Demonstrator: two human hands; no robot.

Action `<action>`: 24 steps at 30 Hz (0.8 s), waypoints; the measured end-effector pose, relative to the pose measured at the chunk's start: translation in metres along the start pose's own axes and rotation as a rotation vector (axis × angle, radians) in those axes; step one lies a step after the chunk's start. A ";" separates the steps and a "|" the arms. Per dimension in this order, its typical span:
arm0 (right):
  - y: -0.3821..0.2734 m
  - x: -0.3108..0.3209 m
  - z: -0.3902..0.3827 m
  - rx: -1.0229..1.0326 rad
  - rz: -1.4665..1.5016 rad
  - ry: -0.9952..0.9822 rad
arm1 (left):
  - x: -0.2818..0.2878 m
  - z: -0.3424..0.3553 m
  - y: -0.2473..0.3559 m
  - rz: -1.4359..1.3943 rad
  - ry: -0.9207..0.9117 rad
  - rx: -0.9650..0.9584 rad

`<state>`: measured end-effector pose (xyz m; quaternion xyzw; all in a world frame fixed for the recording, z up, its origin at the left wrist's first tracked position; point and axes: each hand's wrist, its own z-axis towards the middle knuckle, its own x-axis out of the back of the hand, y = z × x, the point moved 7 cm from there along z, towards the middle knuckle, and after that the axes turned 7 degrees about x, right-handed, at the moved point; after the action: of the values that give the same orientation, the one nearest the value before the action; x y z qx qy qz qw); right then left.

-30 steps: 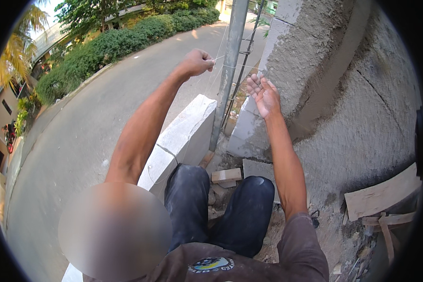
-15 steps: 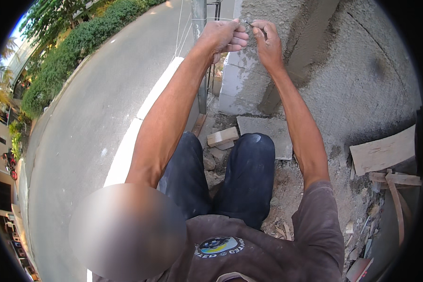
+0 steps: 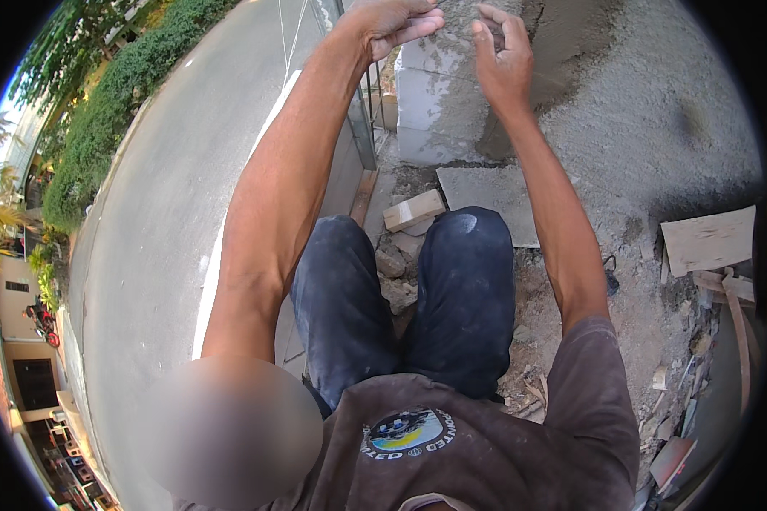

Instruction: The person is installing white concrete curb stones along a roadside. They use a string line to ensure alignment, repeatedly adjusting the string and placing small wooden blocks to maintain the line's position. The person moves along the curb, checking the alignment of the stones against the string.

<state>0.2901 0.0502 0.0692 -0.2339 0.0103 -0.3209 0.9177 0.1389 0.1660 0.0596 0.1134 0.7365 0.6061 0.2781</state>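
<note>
My left hand (image 3: 403, 21) is raised at the top edge, partly cut off by it. Its thumb and forefinger are closed in a pinch, but what lies between them is too small to make out. Just right of it my right hand (image 3: 507, 60) is held up in front of the plastered column. The thumb and forefinger there stand apart, with nothing visible between them. Behind both hands rises the column of pale blocks (image 3: 422, 106), partly coated with grey mortar. A grey metal post (image 3: 363, 136) stands beside my left wrist, with thin white strings (image 3: 288, 43) to its left.
A wood offcut (image 3: 414, 209) and rubble (image 3: 390, 261) lie ahead of my knees. A flat grey board (image 3: 486, 200) rests at the column's foot. Broken boards (image 3: 709, 241) lean at the right. A low white-topped wall (image 3: 209, 294) separates me from the road (image 3: 158, 221).
The view has tipped down, so both hands sit higher in the picture. My right hand has moved away from the left, and its pinch on a small dark thing has opened.
</note>
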 end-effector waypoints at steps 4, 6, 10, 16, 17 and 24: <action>0.041 -0.018 -0.148 -0.590 0.297 -0.539 | -0.022 -0.015 0.003 -0.032 0.105 -0.110; 0.046 -0.030 -0.253 -0.313 0.074 -1.029 | -0.024 -0.016 0.004 -0.015 0.114 -0.102; 0.087 -0.019 -0.462 -0.673 -0.100 -1.141 | -0.015 -0.013 -0.004 0.109 0.219 -0.051; 0.083 -0.037 -0.488 -0.839 -0.090 -1.279 | -0.008 -0.029 -0.005 0.155 0.311 0.022; 0.082 -0.038 -0.487 -0.859 -0.088 -1.283 | -0.007 -0.025 -0.012 0.089 0.316 0.008; 0.090 -0.036 -0.473 -0.906 -0.080 -1.270 | -0.022 -0.024 -0.024 -0.275 0.301 -0.087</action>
<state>0.2343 -0.0668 -0.3955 -0.7248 -0.3953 -0.1229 0.5508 0.1479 0.1291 0.0449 -0.0920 0.7515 0.6037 0.2496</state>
